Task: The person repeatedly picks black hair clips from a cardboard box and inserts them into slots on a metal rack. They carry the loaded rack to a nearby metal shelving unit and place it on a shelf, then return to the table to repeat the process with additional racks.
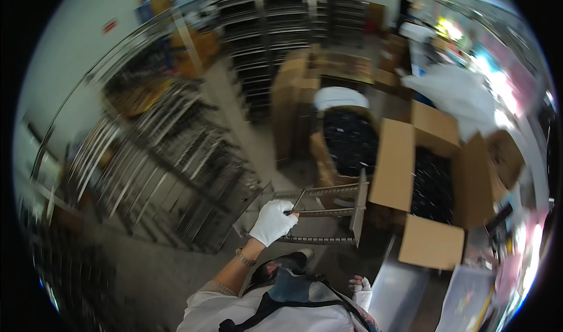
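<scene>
My left hand [272, 222], in a white glove with bare fingertips, is closed on a metal rack frame [322, 213]. The frame has flat end plates and several slotted rails between them. It hangs out in front of me, roughly level. Down by my right side is my right hand [362, 291], also gloved, with its fingertips bare and slightly apart. Nothing shows in it, though it is small and partly blurred. A pale metal surface [399, 285] lies beside that hand.
An open cardboard box [392, 165] full of small black parts stands at the right. Behind the frame is another carton [321, 156] of black parts. Metal racks [158, 162] fill the left, and tall shelving [264, 44] stands behind. A person [403, 9] is far back.
</scene>
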The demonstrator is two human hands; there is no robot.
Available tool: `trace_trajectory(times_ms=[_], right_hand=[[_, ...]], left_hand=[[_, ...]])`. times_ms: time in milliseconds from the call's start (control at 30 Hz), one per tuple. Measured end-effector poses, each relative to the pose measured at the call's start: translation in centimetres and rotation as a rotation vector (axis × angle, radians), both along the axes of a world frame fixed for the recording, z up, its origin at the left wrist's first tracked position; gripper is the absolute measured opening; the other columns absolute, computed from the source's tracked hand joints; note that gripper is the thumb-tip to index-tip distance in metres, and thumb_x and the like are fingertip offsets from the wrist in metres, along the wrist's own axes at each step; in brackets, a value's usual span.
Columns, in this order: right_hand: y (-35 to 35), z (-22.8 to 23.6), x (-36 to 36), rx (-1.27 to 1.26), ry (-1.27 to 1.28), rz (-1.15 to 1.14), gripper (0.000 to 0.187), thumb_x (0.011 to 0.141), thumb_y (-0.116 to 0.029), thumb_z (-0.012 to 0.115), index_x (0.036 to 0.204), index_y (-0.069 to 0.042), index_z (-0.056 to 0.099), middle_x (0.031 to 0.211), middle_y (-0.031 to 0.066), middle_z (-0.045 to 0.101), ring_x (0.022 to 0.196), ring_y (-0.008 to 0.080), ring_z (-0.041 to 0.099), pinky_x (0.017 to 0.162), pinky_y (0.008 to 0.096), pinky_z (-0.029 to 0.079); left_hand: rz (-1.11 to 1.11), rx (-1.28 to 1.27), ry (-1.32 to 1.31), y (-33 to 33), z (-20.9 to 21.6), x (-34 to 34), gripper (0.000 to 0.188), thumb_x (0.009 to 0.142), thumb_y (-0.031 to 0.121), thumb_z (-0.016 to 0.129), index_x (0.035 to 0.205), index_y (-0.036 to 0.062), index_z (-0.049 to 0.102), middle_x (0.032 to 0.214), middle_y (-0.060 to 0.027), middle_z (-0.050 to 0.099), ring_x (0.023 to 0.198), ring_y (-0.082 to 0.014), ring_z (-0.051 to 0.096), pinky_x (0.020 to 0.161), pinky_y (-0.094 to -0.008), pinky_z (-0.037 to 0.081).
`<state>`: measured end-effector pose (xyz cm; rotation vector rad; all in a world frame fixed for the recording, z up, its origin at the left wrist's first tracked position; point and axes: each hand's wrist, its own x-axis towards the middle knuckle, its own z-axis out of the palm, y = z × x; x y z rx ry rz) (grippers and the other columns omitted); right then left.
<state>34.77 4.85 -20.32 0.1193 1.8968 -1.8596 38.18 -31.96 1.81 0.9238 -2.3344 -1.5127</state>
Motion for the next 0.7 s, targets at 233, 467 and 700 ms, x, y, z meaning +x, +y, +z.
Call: trace_trajectory(times_ms=[233,467,700], right_hand=[[-5.7,-3.4,-3.0,0.471,0.097,0.390,0.018,0.095,-0.018,0.061,0.104,-0.005,0.069,0.085,0.0094,0.073,0.078,0.0193,0.069,0.071,0.0325,0.054],[-20.0,-4.1,-2.6,0.793,0.617,0.942,0.028,0.092,-0.033,0.059,0.107,-0.014,0.071,0.096,0.0169,0.072,0.092,0.0380,0.069,0.081,0.0477,0.055],[-31.5,0.6,0.8,0.876,0.594,1.269,0.037,0.097,-0.041,0.050,0.116,-0.014,0.068,0.110,0.0191,0.070,0.100,0.0392,0.067,0.088,0.0481,0.053]], left_hand=[[0.673,-0.522,-0.362,-7.7,-2.6,16.1,0.028,0.076,0.031,0.065,0.084,0.0057,0.074,0.082,-0.0203,0.070,0.079,-0.0377,0.069,0.074,-0.0443,0.056],[0.761,-0.484,-0.696,-17.1,-7.2,30.6,0.033,0.074,0.036,0.058,0.077,0.0062,0.071,0.081,-0.0201,0.069,0.078,-0.0393,0.067,0.073,-0.0459,0.054],[0.938,-0.542,-0.492,-27.3,-20.7,36.8,0.020,0.076,0.022,0.067,0.077,0.0021,0.070,0.076,-0.0212,0.069,0.075,-0.0384,0.069,0.069,-0.0435,0.056]])
